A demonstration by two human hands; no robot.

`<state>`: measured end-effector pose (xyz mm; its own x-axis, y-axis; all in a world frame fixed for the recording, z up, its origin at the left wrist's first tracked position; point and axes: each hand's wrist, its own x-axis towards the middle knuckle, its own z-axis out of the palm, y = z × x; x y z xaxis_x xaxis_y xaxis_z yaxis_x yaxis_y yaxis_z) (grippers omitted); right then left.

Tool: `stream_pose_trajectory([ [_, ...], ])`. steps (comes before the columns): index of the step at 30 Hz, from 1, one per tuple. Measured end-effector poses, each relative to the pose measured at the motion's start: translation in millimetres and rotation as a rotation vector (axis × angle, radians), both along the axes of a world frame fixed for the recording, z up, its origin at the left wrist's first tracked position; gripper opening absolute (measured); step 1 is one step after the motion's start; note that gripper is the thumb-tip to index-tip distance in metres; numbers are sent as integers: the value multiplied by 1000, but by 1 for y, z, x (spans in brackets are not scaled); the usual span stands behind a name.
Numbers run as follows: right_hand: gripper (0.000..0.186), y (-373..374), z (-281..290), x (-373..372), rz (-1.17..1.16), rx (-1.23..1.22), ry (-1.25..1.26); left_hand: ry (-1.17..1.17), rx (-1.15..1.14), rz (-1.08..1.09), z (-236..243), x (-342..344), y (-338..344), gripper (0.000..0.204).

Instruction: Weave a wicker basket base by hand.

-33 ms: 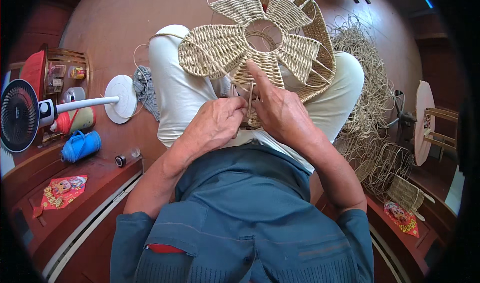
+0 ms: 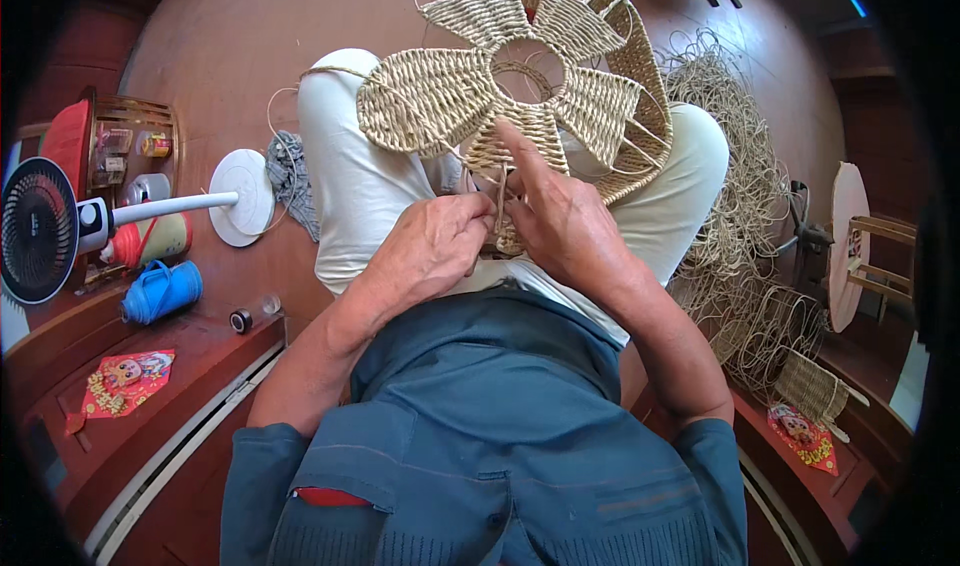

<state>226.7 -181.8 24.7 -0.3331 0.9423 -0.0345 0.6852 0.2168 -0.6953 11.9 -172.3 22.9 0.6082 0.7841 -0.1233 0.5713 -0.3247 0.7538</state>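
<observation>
A woven straw piece (image 2: 420, 101) with petal-like panels round an open ring rests over my thighs, with loops of cord and bare ribs at its edges. My left hand (image 2: 435, 241) is closed at the lower panel, pinching at the straw strands (image 2: 500, 198) hanging there; its fingertips are partly hidden. My right hand (image 2: 560, 221) has its index finger stretched onto the lower panel (image 2: 535, 144), while its thumb and other fingers curl by the same strands. Exactly what they grip is partly hidden.
A fan (image 2: 40, 231), blue thermos (image 2: 160, 294), glass jar (image 2: 255, 316) and round white disc (image 2: 230, 226) lie to the left. A large tangle of cord (image 2: 725, 196), a round wooden board (image 2: 848, 246) and a small woven piece (image 2: 805, 386) are at the right.
</observation>
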Motion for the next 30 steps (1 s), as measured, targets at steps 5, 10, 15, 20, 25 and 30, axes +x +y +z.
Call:
stream_pose_trajectory([
  [5, 62, -21, 3, 2, -121, -88, 348, 76, -62, 72, 2, -1, -6, 27],
  [10, 42, -45, 7, 30, -315, -699, 861, 128, -284, 94, 20, 1, 3, 24],
  [15, 22, -55, 2, 56, -425, -651, 950, 60, 219, 83, 22, 5, -8, 14],
  [20, 20, -52, 6, 68, -453, -589, 936, -3, 483, 35, 25, 25, -16, 18],
  [25, 16, -41, 12, 99, -534, -481, 946, -139, 318, 27, 5, 31, -5, 12],
  [30, 15, -23, 23, 117, -673, -341, 1028, -100, 268, 26, 6, 39, 0, 7],
])
